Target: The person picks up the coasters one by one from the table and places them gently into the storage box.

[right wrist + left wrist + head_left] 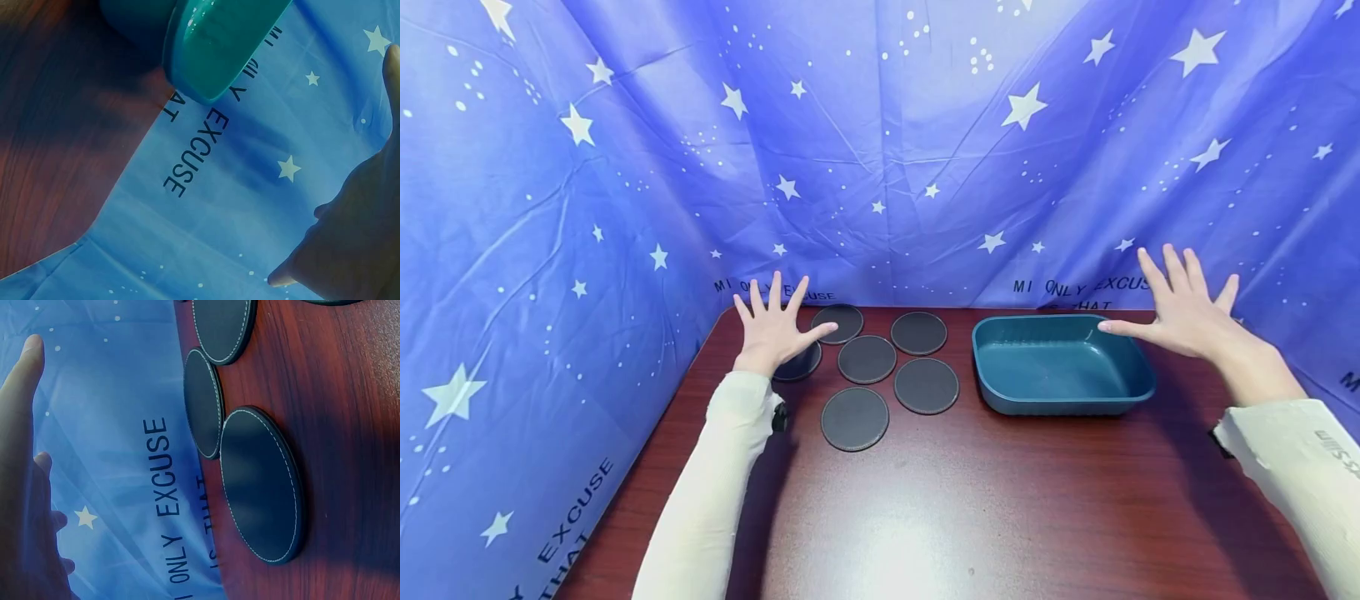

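Pale sleeves (696, 508) extend over a glossy reddish-brown table (1000, 508) walled by blue star-printed cloth (880, 150). The left grip (772, 333), fingers splayed and holding nothing, is near six dark discs (855, 419) lying flat; the right grip (1187, 315), equally spread and empty, is near a teal basin's (1060, 407) right end.

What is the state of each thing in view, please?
Left hand: fingers spread, holding nothing.
Right hand: fingers spread, holding nothing.
Six black round leather-look coasters: lying flat.
Teal rectangular plastic bin: upright, empty.
Dark-red wood-grain table: partly shadowed.
Blue star-printed fabric curtain: hanging, creased.
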Demonstrator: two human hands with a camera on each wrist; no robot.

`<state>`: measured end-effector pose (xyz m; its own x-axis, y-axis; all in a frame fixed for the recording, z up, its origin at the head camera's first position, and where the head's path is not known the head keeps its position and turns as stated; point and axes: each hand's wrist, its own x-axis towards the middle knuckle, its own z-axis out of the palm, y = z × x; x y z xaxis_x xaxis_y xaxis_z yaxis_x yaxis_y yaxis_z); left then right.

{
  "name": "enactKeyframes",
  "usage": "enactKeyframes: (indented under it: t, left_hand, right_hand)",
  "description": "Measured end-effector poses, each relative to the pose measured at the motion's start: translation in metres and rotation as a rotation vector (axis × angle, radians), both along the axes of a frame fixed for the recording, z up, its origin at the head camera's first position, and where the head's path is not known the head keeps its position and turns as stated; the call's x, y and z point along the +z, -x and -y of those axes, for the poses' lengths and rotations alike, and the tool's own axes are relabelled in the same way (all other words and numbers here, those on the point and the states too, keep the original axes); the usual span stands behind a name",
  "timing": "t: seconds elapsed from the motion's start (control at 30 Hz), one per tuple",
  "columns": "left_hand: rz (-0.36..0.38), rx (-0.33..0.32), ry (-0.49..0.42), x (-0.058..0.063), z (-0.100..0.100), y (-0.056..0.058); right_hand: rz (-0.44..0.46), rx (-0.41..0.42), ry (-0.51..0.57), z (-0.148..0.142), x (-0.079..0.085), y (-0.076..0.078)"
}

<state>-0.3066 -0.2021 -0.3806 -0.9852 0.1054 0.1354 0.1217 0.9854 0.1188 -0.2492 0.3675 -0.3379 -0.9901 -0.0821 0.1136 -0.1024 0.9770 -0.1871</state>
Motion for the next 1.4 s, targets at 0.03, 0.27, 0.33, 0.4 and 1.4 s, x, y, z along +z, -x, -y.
enactKeyframes:
  t: [0.03, 0.27, 0.33, 0.4, 1.4]
  left_hand:
    - [0.0, 0.002, 0.002, 0.0, 0.001, -0.001]
    - [-0.002, 0.009, -0.002, 0.0, 0.006, -0.002]
    - [0.001, 0.013, -0.003, -0.001, 0.009, -0.003]
    - [0.003, 0.017, -0.007, -0.002, 0.011, -0.004]
    - [0.035, 0.047, -0.047, -0.02, 0.039, -0.012]
  right_hand:
    - [0.0, 0.002, 0.002, -0.001, -0.001, 0.0]
    - [-0.01, 0.041, 0.032, -0.011, -0.007, -0.002]
    - [-0.01, 0.069, 0.06, -0.014, -0.011, -0.003]
    - [-0.004, 0.105, 0.106, -0.018, -0.016, -0.005]
    - [0.191, 0.196, 0.304, -0.035, -0.072, -0.038]
